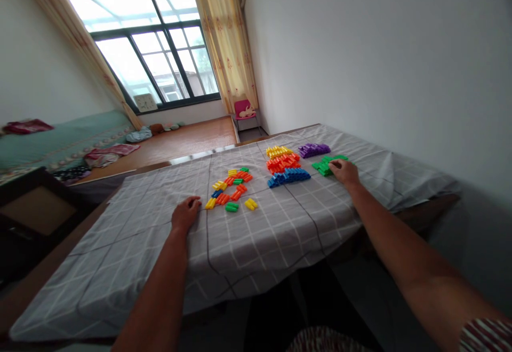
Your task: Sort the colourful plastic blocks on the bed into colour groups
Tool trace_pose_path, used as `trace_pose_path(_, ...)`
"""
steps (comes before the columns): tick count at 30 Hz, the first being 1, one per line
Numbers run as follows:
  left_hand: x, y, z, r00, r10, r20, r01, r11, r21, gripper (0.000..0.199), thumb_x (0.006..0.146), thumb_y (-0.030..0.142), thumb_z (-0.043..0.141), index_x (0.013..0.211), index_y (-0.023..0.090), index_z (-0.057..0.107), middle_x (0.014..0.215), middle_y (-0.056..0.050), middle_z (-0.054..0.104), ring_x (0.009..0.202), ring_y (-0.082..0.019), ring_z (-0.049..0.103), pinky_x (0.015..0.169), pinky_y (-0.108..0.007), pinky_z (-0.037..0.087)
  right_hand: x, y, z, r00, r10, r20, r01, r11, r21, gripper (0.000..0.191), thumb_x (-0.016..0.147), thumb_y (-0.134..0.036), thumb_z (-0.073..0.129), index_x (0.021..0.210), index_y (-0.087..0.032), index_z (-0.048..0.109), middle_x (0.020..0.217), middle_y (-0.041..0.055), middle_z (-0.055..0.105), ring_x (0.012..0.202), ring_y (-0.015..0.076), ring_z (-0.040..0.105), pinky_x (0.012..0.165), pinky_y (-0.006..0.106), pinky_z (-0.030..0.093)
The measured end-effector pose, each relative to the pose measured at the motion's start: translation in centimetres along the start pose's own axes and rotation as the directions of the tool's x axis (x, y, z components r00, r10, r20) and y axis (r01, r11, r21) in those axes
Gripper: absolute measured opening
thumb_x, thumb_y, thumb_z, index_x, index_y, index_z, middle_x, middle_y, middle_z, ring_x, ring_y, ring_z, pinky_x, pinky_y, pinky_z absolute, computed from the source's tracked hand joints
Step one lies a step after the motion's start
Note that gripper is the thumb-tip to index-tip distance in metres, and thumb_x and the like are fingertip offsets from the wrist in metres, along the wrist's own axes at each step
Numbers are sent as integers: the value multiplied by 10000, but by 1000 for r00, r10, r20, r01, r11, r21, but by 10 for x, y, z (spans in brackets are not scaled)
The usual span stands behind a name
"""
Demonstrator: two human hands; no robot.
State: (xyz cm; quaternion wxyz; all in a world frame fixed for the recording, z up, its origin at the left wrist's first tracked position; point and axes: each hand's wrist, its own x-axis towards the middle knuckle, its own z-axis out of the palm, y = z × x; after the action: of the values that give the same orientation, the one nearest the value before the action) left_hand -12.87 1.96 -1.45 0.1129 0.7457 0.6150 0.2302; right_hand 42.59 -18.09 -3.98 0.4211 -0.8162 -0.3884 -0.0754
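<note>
Counter (132, 229): under a gray checked cloth, bearing all the colored plastic pieces; landmark, the blue pile (288, 177).
Mixed pieces (222, 198): yellow, orange, green and one blue cluster, scattered left of the landmark.
Left hand (186, 213): half-open, fingers loosely curled, on the cloth well left of the landmark, near the mixed pieces.
Right hand (336, 166): fingers bent together at the green pile (322, 167), right of the landmark; grip cannot be told.
Orange pile (282, 163): directly behind the landmark.
Purple pile (314, 150): behind and right.
Yellow pile (278, 151): farther behind.
</note>
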Motion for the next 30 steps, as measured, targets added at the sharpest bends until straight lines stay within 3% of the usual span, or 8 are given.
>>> trace_pose_path(7,-2,1,2,1000,-10,1,10,1000,-12,342,874,336,470,1109,242,700,1015,-15,760,1010,-223,665,813,-296,488,-6,-12,-6,986,-84,-144,72,993,-89,297,840,-269,482,1028,-149,678,1009,141,698,795,226,636,830,361,488)
trace_pose_path(13,-5,4,3,999,-31,9,31,999,-20,344,863,334,492,1112,239,709,1028,-30,755,986,-221,664,801,-285,481,-39,-109,8,909,-406,-93,414,906,87,306,908,-264,433,1125,-167,627,1076,127,658,866,221,604,900,367,473)
trace_pose_path(15,-7,5,3,999,-34,12,34,999,-27,348,865,333,489,1117,238,709,1029,-32,754,982,-218,665,802,-283,479,-62,-155,23,840,-542,24,529,828,187,287,934,-270,436,1121,-188,636,1096,111,660,934,221,608,915,358,472)
trace_pose_path(18,-10,6,1,1000,-26,7,26,999,-32,351,869,339,494,1120,228,713,1045,-45,750,966,-219,667,795,-283,478,-102,-216,52,651,-706,280,636,708,306,243,939,-258,496,1109,-208,662,1096,88,672,963,203,621,919,337,474)
trace_pose_path(21,-12,5,0,1000,-11,7,11,999,-52,355,876,319,481,1126,213,710,1037,-49,751,958,-211,669,785,-274,476,-134,-259,82,446,-756,480,736,615,285,253,937,-306,549,1131,-193,666,1131,113,664,1060,219,606,929,331,463)
trace_pose_path(23,-12,4,0,1000,3,7,-2,998,-63,355,878,306,470,1122,207,708,1029,-46,753,957,-202,668,778,-265,472,-149,-277,98,368,-735,569,792,569,223,275,923,-334,576,1123,-170,672,1147,139,652,1096,241,595,931,339,459)
trace_pose_path(27,-10,0,3,1000,5,4,-5,997,-77,346,867,325,484,1108,219,709,1006,-33,755,929,-193,670,758,-258,469,-157,-297,113,323,-676,662,823,546,155,268,880,-315,617,1050,-120,685,1142,174,652,1080,282,604,903,361,472)
trace_pose_path(30,-7,-3,5,1000,1,2,-1,996,-84,341,861,333,491,1103,231,708,986,-19,759,929,-190,669,762,-257,470,-148,-296,107,363,-704,610,754,607,251,183,844,-251,638,985,-139,670,1041,132,685,982,240,637,852,324,486)
